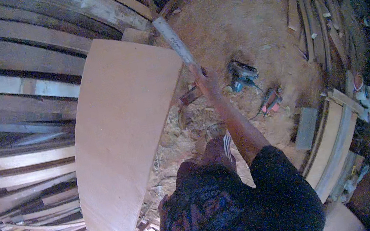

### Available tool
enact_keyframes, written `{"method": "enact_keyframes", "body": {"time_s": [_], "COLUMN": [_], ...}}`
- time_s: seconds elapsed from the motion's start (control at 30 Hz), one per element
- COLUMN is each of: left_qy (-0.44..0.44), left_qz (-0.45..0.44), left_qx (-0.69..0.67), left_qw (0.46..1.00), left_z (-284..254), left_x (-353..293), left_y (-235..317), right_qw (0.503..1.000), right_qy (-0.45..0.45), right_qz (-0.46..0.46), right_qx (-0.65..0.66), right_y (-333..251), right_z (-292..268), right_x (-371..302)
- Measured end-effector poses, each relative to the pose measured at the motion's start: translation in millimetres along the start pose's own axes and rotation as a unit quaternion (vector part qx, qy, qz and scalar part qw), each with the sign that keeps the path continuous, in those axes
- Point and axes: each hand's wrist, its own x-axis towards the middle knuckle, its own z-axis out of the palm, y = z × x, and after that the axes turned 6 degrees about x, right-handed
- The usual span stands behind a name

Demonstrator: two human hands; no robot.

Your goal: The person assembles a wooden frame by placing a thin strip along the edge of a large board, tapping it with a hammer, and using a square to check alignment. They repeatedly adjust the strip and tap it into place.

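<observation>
My right hand [201, 77] is stretched out ahead and closed around a long pale grey bar or pipe [174, 40] that runs up and away from me. Just left of that hand stands a large flat sheet of light brown plywood [121, 131], its right edge close to my fingers. My left hand is hidden; I cannot see it behind the sheet or my body. My dark shirt [240, 209] fills the lower middle of the view.
Stacked planks and timber [10, 95] fill the left side. A blue power tool [242, 75] and a red one [270, 100] lie on the sawdust-covered floor [246, 12]. Curved boards [339, 129] and wood strips [312, 25] lie at the right.
</observation>
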Motion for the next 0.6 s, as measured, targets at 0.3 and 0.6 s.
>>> {"method": "enact_keyframes", "body": {"time_s": [0.3,0.6], "left_qy": [-0.016,0.035], "left_qz": [-0.046,-0.024], "left_qx": [-0.168,-0.139], "left_qw": [0.985,0.989], "left_z": [32,48], "left_x": [-2,-58], "left_y": [-49,-71], "right_qw": [0.813,0.895], "right_qy": [-0.349,-0.033], "right_qz": [-0.155,-0.112], "right_qx": [-0.440,-0.430], "right_y": [83,6], "right_z": [61,11], "right_x": [-179,-19]}}
